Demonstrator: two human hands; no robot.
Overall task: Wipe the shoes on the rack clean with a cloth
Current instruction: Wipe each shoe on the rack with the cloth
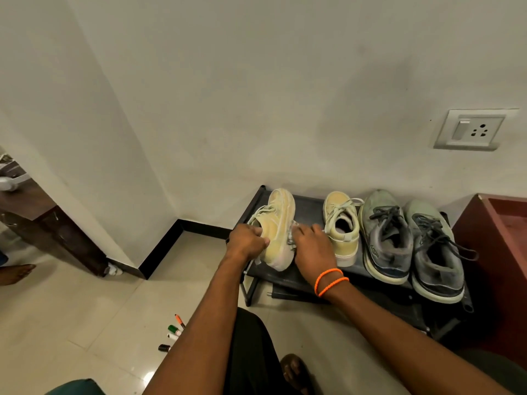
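From your head camera, your left hand (247, 240) is closed around the collar of a yellow sneaker (278, 230), holding it tilted on its side above the left end of the black shoe rack (288, 276). Your right hand (310, 244), wearing orange wrist bands (330, 281), is curled with its fingers pressing a pale cloth (293, 237) against the sneaker's sole edge; only a small part of the cloth shows. To the right, the matching yellow sneaker (341, 228) stands on the rack, and a pair of grey running shoes (410, 240) sits just beside it. Near you on the floor, left of your arm, lie several markers (173, 332).
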